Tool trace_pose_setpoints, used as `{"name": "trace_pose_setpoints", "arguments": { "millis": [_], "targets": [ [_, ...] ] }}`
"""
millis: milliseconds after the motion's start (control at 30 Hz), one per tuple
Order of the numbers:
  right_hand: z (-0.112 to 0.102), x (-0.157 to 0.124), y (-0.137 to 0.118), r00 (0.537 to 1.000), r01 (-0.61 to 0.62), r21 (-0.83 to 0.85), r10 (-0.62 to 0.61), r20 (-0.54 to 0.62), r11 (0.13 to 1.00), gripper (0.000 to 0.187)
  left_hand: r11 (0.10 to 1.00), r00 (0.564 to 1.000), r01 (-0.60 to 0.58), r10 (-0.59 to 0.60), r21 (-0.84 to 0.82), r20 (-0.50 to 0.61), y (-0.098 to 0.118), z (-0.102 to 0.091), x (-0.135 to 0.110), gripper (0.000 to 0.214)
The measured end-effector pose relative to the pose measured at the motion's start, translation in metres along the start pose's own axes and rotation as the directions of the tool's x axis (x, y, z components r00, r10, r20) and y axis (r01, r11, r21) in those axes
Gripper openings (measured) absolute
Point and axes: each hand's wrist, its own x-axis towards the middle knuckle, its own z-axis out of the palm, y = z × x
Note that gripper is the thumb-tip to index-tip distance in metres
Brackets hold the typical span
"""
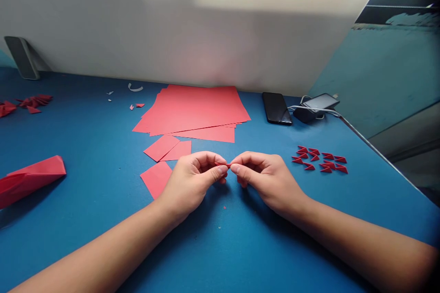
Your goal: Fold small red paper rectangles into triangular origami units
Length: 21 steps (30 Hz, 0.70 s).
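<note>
My left hand (192,182) and my right hand (268,179) meet at the middle of the blue table, fingertips pinching a small folded piece of red paper (222,164) from both sides. Most of that piece is hidden by my fingers. Just beyond my left hand lie several cut rectangles of red paper (156,178). Further off is a stack of red paper sheets (195,110). To the right of my right hand sits a group of small folded red paper triangles (319,159), not touching it.
The blue table (103,146) has a white wall behind it. A folded red paper shape (29,181) lies at the left edge, with a heap of red folded pieces (29,104) beyond it. A black smartphone (277,108) and a cabled charger (316,105) lie at the back right.
</note>
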Motion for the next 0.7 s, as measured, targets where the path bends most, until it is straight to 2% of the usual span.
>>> {"name": "trace_pose_setpoints", "arguments": {
  "millis": [267, 433, 700],
  "targets": [
    [0.0009, 0.0019, 0.002, 0.996, -0.089, 0.148, 0.091, -0.004, 0.985, 0.018, 0.998, 0.999, 0.021, -0.023, -0.055, -0.034, -0.0027, 0.0001, 0.0005, 0.016],
    [0.003, 0.001, 0.0036, 0.999, -0.049, 0.118, 0.047, 0.024, 0.992, 0.017, 0.999, 0.999, 0.024, -0.026, -0.037, -0.037, -0.0022, 0.0001, 0.0006, 0.017],
    [0.0034, 0.0, 0.0032, 1.0, -0.02, 0.091, 0.021, -0.013, 0.996, 0.014, 0.999, 0.999, 0.033, -0.033, -0.029, -0.016, -0.0023, -0.0008, 0.0007, 0.019]
  ]
}}
